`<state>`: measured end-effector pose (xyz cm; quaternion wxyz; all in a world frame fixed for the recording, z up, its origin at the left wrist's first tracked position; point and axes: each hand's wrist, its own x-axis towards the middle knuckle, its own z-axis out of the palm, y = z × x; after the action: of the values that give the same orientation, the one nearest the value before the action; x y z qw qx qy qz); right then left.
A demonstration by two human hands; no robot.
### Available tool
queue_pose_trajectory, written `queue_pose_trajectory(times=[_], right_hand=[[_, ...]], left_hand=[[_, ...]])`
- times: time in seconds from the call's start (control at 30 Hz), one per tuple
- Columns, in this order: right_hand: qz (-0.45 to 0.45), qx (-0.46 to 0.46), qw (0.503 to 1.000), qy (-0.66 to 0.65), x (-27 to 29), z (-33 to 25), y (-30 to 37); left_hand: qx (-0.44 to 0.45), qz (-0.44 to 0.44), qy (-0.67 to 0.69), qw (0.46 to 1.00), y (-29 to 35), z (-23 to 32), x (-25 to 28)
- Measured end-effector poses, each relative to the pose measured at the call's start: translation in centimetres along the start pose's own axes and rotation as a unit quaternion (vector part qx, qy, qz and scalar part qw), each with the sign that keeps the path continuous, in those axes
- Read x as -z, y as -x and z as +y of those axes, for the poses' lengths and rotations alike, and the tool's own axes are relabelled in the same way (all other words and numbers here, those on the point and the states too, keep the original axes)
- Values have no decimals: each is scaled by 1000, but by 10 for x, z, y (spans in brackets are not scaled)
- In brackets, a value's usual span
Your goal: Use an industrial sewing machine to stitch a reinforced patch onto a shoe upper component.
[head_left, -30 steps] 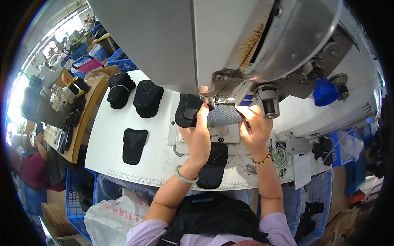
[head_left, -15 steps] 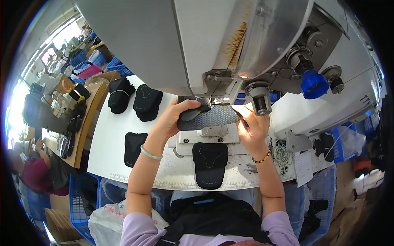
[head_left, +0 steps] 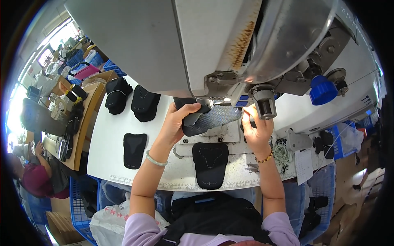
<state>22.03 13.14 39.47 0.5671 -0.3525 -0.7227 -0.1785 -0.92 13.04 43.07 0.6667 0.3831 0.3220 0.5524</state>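
Observation:
Under the head of a white sewing machine (head_left: 164, 45), a grey mesh fabric piece with black backing (head_left: 213, 121) is bent and held up. My left hand (head_left: 177, 123) grips its left end, thumb on top over a folded black flap. Just right of the piece, beside the machine's thread parts, is my right hand (head_left: 259, 132). Its thumb and index finger are drawn together; whatever is between them is too small to make out. A black stitched pad (head_left: 210, 166) lies flat on the white table (head_left: 172, 178) nearer me.
A smaller black pad (head_left: 134, 151), a stack of black pads (head_left: 145, 103) and a tied black bundle (head_left: 117, 95) lie on the left. White cord (head_left: 281, 155) is coiled at right. Blue crates (head_left: 80, 209) stand below the table edge. Another person (head_left: 39, 178) sits far left.
My right hand has drawn slightly right, off the mesh piece's end. In my left hand the piece has tilted, its right end higher. The view has shifted slightly against the machine head.

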Motion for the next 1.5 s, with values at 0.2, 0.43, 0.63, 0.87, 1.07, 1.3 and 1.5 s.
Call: queue_pose_trajectory(times=[0.2,0.43,0.63,0.87,1.07,1.3,1.5], right_hand=[[14,-22,999,-21,1,3,1],[5,-28,999,-33,0,3,1],[2,-20,999,-44,-1,6,8],[-19,-41,998,-54,-1,6,12],[-25,-31,997,-61,-3,5,12],[-31,-44,997,-58,-4,6,15],[-36,-51,996,-68,-7,4,14]], left_hand=[[-42,42,17,998,9,-6,-10],[-70,44,20,996,16,-15,-13],[-85,69,37,993,18,-17,-22],[-126,91,-1,988,26,-25,-32],[-184,127,-5,975,29,-35,-39],[-230,154,-38,960,28,-40,-48],[-255,206,-43,944,31,-46,-58]])
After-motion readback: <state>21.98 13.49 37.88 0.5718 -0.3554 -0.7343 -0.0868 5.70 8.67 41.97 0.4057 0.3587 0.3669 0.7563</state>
